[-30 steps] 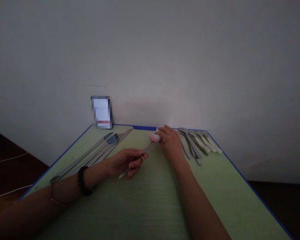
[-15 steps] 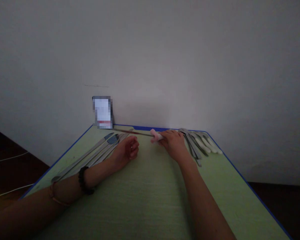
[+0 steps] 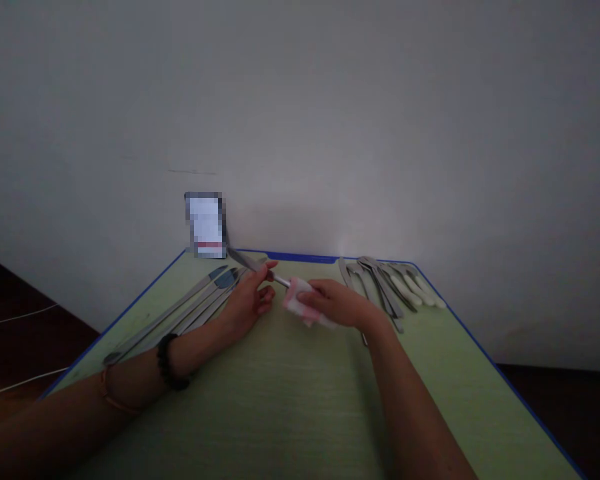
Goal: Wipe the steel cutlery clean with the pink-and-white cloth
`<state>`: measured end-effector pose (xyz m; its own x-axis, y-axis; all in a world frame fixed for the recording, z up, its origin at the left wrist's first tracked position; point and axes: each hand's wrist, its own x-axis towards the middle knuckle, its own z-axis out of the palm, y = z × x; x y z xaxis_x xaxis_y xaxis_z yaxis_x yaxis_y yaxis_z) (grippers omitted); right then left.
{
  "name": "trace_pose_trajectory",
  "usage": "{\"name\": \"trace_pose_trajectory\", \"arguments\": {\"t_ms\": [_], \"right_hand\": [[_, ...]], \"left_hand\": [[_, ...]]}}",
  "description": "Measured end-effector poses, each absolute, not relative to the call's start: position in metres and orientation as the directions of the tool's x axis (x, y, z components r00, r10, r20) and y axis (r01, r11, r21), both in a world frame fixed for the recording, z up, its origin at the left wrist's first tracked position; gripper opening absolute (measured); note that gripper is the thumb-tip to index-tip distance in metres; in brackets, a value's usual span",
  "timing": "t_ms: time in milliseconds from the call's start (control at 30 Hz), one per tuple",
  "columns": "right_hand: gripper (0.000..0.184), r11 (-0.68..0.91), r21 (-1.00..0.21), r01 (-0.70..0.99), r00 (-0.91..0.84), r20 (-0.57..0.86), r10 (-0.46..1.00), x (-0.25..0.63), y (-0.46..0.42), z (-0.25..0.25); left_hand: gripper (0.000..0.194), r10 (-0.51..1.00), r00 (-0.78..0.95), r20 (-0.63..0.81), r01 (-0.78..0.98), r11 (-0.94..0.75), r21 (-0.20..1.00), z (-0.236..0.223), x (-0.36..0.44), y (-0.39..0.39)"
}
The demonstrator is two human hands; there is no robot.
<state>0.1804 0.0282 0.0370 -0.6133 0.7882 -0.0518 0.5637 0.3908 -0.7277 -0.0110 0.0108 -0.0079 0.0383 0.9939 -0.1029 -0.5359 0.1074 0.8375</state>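
A metal table knife (image 3: 281, 280) is held aslant above the middle of the green desk (image 3: 290, 413), its blade pointed toward the far left corner. It is pinched near the join of blade and handle by the fingers of the left hand (image 3: 250, 300), while a pink-and-white cloth (image 3: 296, 298) is clamped in the fingers of the right hand (image 3: 336, 303) and folded round the handle end — by this hold, it seems, the knife is steadied from one side while the handle is gripped through the cloth from the other

More knives (image 3: 170, 309) are laid side by side at the left, partly covered by the left arm; spoons (image 3: 367, 261) and white-handled cutlery (image 3: 409, 292) are spread at the right. The groups are probably kept apart so that both hands can be worked between them

A phone (image 3: 206, 223) is leaned against the wall (image 3: 300, 120), perhaps so that its screen can be seen. That screen is blurred into blocks — only a red strip on pale ground is made out, and no writing, brand or label can be read anywhere
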Motion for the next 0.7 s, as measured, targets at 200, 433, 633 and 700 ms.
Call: {"name": "trace_pose_trajectory", "arguments": {"t_ms": [200, 433, 633, 700], "right_hand": [[0.034, 0.286, -0.776, 0.562, -0.632, -0.180, 0.754, 0.196, 0.025, 0.047], [0.036, 0.210, -0.782, 0.587, -0.521, -0.166, 0.837, 0.222, 0.025, 0.052], [0.036, 0.069, -0.898, 0.434, -0.573, -0.216, 0.791, 0.216, 0.017, 0.058], [0.036, 0.065, -0.900, 0.431, -0.598, -0.231, 0.768, 0.214, 0.016, 0.060]], "left_hand": [[0.023, 0.997, 0.007, -0.076, -0.522, 0.068, 0.850, -0.010, -0.010, 0.011], [0.016, 0.989, -0.064, -0.137, -0.589, 0.074, 0.805, -0.006, -0.012, 0.014], [0.022, 0.983, 0.005, -0.183, -0.652, 0.141, 0.745, -0.006, -0.014, 0.013], [0.023, 0.986, 0.029, -0.165, -0.653, 0.143, 0.743, -0.006, -0.014, 0.013]]}}
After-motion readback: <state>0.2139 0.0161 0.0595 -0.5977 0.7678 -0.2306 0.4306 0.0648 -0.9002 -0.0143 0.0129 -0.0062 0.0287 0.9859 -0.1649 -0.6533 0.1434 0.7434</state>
